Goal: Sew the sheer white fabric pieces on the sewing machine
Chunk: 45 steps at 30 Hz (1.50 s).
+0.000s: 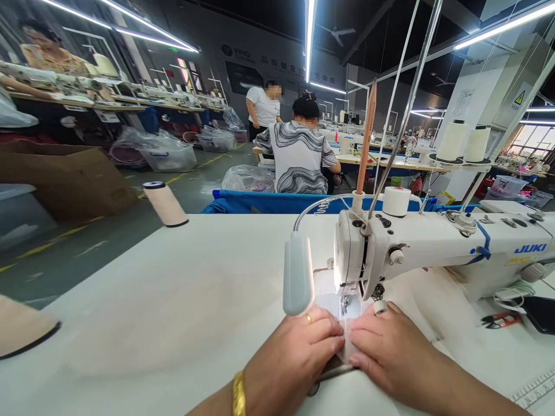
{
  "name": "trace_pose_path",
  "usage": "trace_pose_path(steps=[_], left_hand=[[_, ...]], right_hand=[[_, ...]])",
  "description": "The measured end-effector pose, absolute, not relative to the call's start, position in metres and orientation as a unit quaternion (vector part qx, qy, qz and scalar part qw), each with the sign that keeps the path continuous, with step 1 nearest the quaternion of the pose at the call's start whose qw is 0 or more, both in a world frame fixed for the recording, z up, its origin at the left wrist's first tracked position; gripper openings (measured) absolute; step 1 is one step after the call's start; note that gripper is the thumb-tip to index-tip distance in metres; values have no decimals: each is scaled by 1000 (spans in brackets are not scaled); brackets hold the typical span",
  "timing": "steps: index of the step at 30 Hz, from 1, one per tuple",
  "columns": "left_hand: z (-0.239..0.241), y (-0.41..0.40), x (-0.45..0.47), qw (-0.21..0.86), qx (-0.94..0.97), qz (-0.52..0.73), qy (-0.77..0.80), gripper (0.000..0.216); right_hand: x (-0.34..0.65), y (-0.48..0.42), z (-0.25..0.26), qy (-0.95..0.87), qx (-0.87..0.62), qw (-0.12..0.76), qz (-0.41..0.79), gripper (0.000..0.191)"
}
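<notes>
A white JUKI sewing machine [433,237] stands on the right half of the table, its lamp lighting the presser foot [346,305]. Just in front of the foot, a narrow piece of thin white fabric [347,342] lies over the machine bed. My left hand [299,346], wearing a ring and a gold bracelet, has its fingers closed on the fabric's left edge. From the right, my right hand [385,346] grips the other edge, thumb and fingers together. The fabric's far end under the foot is partly hidden.
A grey lamp head [297,274] hangs close above my left hand. Peach pieces with black edges, one upright [167,203] and one nearer [26,326], sit at the table's left side. Red-handled snips [502,320] and a black phone-like object [540,314] lie right. Co-workers sit beyond.
</notes>
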<state>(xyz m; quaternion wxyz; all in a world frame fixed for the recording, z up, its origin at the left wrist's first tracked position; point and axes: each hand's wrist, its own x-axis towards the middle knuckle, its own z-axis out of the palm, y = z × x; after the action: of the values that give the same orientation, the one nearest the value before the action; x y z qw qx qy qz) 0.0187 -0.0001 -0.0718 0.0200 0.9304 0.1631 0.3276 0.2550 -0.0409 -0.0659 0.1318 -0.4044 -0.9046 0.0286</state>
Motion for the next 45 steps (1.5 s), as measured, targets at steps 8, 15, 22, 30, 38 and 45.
trace_pose_path(steps=[8,15,22,30,38,45], left_hand=[[-72,-2,18,38,935,303,180,31],[-73,5,17,22,932,303,196,31],[-74,10,16,22,928,295,226,31],[-95,20,18,14,910,327,255,26],[-94,19,17,36,890,322,319,20],[-91,2,18,-32,878,278,389,9]], right_hand=[[256,-42,-65,-901,-411,140,13,18],[254,-36,-69,-892,-431,139,20,17],[253,-32,-72,-883,-443,152,19,11],[252,-31,-67,-872,-458,172,5,5],[253,-31,-68,-871,-458,174,27,15],[258,-35,-68,-880,-409,234,58,12]])
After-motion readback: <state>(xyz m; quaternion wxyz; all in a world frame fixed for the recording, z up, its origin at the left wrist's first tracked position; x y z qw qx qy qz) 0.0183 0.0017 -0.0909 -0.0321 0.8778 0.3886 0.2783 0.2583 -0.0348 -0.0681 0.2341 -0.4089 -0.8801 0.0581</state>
